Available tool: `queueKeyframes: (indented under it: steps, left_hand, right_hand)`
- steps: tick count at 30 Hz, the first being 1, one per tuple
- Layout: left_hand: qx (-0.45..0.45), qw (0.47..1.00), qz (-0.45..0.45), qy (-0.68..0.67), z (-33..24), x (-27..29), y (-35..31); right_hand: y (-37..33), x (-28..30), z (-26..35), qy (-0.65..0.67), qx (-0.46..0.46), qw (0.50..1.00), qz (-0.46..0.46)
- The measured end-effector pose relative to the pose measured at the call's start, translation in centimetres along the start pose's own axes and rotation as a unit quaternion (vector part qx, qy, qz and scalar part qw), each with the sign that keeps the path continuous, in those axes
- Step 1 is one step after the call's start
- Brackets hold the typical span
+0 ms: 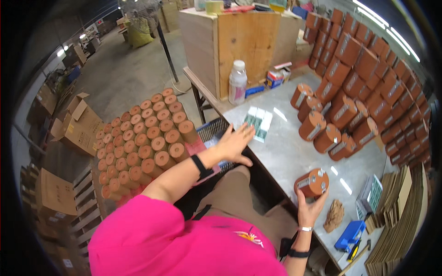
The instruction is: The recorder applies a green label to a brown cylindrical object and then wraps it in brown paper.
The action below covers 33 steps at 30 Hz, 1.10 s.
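My right hand [309, 207] grips a brown cardboard cylinder [313, 182] with a grey label on its side, held just above the grey table [285, 156]. My left hand [235, 143] is stretched out with fingers spread, empty, hovering at the table's near edge close to a small stack of green-and-white labels [258, 122]. Several more labelled brown cylinders [322, 131] lie in a loose group further along the table.
A large stack of brown cylinders [368, 69] rises at the table's far side. A block of upright brown cylinders [142, 142] stands at my left. A white plastic bottle [237, 82] stands by a wooden crate [239, 41]. Flat cardboard sheets [400, 216], a blue tool [350, 235] and a rag [334, 215] lie at the right.
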<state>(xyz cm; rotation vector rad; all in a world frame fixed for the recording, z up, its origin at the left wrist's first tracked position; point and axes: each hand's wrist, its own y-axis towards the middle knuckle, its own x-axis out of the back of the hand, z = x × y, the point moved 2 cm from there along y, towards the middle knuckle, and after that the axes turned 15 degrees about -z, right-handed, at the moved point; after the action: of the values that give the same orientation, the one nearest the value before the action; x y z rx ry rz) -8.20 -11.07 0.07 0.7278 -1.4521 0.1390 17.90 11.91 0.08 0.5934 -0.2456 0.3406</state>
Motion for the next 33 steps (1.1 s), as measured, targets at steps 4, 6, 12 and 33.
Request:
queueKeyframes:
  steps: [4, 6, 12, 33]
  left_hand:
    - [-0.007, 0.978, -0.197, -0.074, -0.2, -1.1, -2.7]
    - [0.013, 0.959, -0.261, -0.110, -1.6, -0.1, -2.6]
    - [-0.056, 0.891, -0.414, -0.179, -11.2, 4.6, -1.8]
    - [0.376, 0.306, -0.018, -0.874, -10.3, 6.3, -2.8]
  right_hand:
    - [-0.6, 2.6, 3.4, -0.063, 0.045, 0.992, -0.099]
    - [-0.3, 2.9, 5.3, -0.070, 0.093, 0.986, -0.116]
    - [0.2, -2.1, 7.9, 0.189, -0.162, 0.959, 0.132]
    - [0.3, -1.8, 10.2, 0.298, -0.078, 0.949, 0.059]
